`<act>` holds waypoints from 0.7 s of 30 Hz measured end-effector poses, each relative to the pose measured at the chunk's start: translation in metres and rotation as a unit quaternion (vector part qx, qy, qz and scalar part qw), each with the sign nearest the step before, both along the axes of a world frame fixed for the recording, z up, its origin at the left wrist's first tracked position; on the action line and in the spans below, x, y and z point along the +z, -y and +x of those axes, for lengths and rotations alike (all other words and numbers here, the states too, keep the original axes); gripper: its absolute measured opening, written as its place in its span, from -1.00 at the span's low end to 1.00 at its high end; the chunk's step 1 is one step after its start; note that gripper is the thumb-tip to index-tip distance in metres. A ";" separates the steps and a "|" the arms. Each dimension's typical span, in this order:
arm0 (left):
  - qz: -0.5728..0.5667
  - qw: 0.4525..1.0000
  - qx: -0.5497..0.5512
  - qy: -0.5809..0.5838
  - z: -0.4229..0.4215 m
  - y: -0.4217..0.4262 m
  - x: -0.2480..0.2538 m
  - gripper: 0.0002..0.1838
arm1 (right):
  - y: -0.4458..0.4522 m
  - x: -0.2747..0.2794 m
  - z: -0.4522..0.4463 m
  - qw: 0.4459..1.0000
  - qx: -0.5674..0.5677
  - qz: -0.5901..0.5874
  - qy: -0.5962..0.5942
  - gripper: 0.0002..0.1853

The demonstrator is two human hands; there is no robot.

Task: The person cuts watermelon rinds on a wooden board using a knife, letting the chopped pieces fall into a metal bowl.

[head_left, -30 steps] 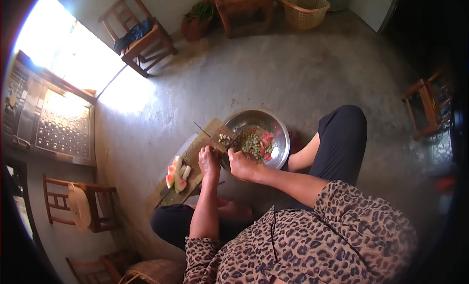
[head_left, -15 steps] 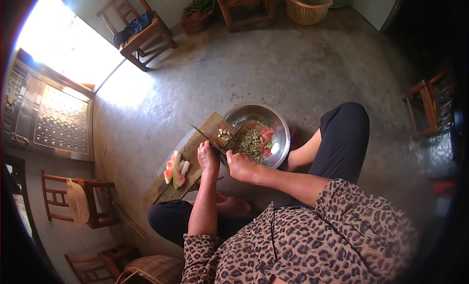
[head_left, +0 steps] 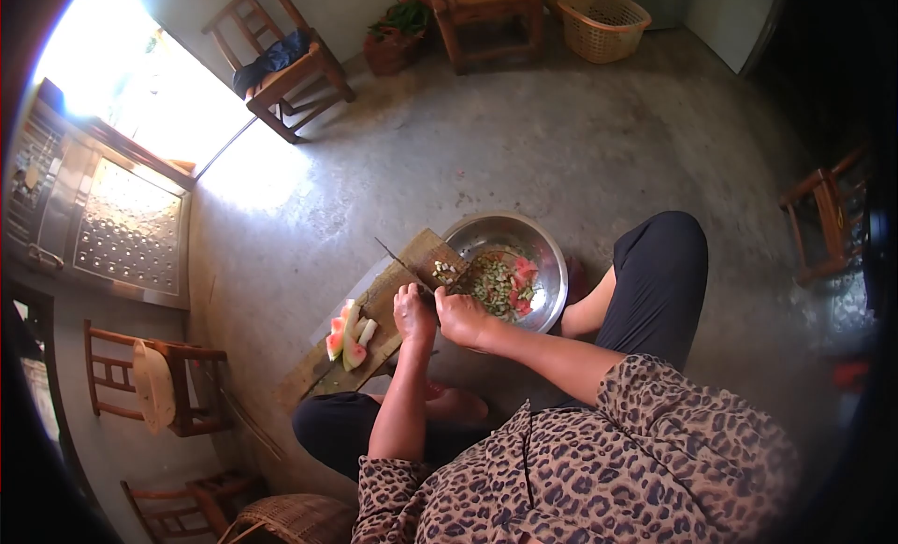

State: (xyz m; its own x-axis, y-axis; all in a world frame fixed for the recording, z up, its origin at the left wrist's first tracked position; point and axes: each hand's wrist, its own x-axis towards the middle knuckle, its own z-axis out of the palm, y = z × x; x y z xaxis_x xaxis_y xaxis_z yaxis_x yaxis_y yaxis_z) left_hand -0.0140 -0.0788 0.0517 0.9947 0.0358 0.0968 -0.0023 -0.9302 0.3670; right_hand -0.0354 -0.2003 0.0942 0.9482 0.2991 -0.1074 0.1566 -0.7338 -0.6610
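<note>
My right hand (head_left: pixel 462 318) is closed around the handle end of a knife (head_left: pixel 398 258), whose dark blade points up and left across a wooden board (head_left: pixel 382 293). Close beside it, my left hand (head_left: pixel 413 312) presses curled fingers down on the board; whatever lies under them is hidden. Small pale diced pieces (head_left: pixel 444 271) rest at the board's far end. Watermelon rind strips (head_left: pixel 354 343), some with red flesh, lie left of my left hand. Against the board's right side stands a steel bowl (head_left: pixel 559 273) holding green diced bits (head_left: pixel 493 284) and red watermelon chunks (head_left: pixel 524 275).
My bent knees (head_left: pixel 659 273) flank the board and bowl on the concrete floor (head_left: pixel 402 151). Wooden chairs (head_left: pixel 309 72) stand at the far left and left, one with a straw hat (head_left: pixel 152 385). A plastic basket (head_left: pixel 603 29) sits at the back; a wicker basket (head_left: pixel 299 518) is near me.
The whole view has shifted slightly. Relative to the board, my right hand and the knife have slid up and left, nearer my left hand, which keeps its place.
</note>
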 end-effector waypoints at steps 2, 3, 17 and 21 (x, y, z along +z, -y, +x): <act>-0.003 1.000 -0.003 0.006 0.001 -0.004 -0.011 -0.83 | 0.001 0.000 0.004 1.000 0.010 -0.013 -0.020 -0.78; -0.004 1.000 -0.006 0.009 0.000 -0.005 -0.013 -0.83 | 0.002 0.002 0.005 0.999 0.015 -0.020 -0.031 -0.78; 0.016 1.000 0.017 0.003 0.000 -0.006 -0.007 -0.80 | 0.019 0.005 -0.016 0.999 -0.021 0.026 0.003 -0.83; 0.010 1.000 0.015 -0.010 0.000 -0.007 -0.006 -0.81 | 0.020 0.021 -0.023 0.999 0.011 -0.001 -0.041 -0.81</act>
